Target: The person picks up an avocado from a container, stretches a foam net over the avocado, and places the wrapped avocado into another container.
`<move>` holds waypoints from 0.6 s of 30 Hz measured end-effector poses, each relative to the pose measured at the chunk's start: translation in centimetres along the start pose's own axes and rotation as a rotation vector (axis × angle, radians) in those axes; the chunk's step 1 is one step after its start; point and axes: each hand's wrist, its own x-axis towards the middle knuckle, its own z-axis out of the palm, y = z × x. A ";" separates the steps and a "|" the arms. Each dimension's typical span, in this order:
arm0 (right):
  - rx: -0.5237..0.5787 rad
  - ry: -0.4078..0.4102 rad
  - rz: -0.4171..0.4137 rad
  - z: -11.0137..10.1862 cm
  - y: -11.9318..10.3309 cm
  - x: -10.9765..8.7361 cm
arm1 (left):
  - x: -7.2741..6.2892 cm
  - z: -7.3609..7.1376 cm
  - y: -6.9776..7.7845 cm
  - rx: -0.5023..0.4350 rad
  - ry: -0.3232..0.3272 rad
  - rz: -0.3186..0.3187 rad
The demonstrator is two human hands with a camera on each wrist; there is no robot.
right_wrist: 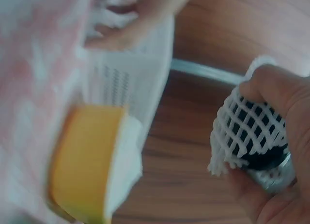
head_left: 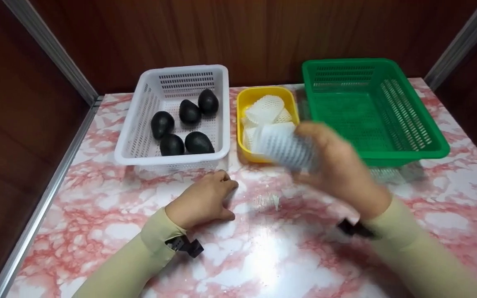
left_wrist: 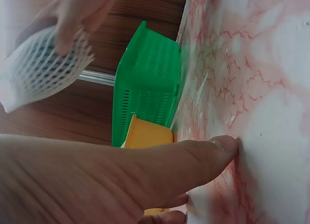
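A marbled tabletop (head_left: 77, 207) meets wood-panelled walls (head_left: 255, 37). One white basket (head_left: 172, 159) with five dark fruits (head_left: 189, 112), one yellow container (head_left: 240, 120) of white foam nets (head_left: 267, 108) and one green basket (head_left: 412, 155) stand in a row. The right hand (head_left: 338, 163) grips one netted dark fruit (head_left: 286, 147) aloft, partly hiding the yellow container; the left hand (head_left: 205, 198), loosely bent, rests on the tabletop

We count two hands, the left hand (head_left: 205, 198) and the right hand (head_left: 338, 161), and two black wrist devices (head_left: 185, 245). Five dark fruits (head_left: 190, 111) lie in one white basket (head_left: 172, 160); we count a sixth, the netted fruit (right_wrist: 252, 129). We see one green basket (head_left: 404, 155) and one yellow bin (head_left: 250, 157), its white foam nets (head_left: 269, 108) overlapping, so we can only say several. We count one worktop (head_left: 97, 231).
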 end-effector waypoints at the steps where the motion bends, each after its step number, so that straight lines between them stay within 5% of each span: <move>1: 0.024 0.008 0.073 -0.7 0.4 0.9 | 0.1 0.0 0.1 0.009 -0.003 -0.003; 8: -0.035 -0.044 0.513 -5.2 4.7 8.9 | 0.3 0.0 0.2 0.012 -0.046 -0.066; 13: -0.068 -0.148 0.723 -6.5 9.2 12.6 | 0.3 0.0 0.2 0.010 -0.053 -0.071; 18: -0.066 -0.195 0.855 -6.2 13.1 14.1 | 0.4 0.0 0.2 0.014 -0.040 -0.060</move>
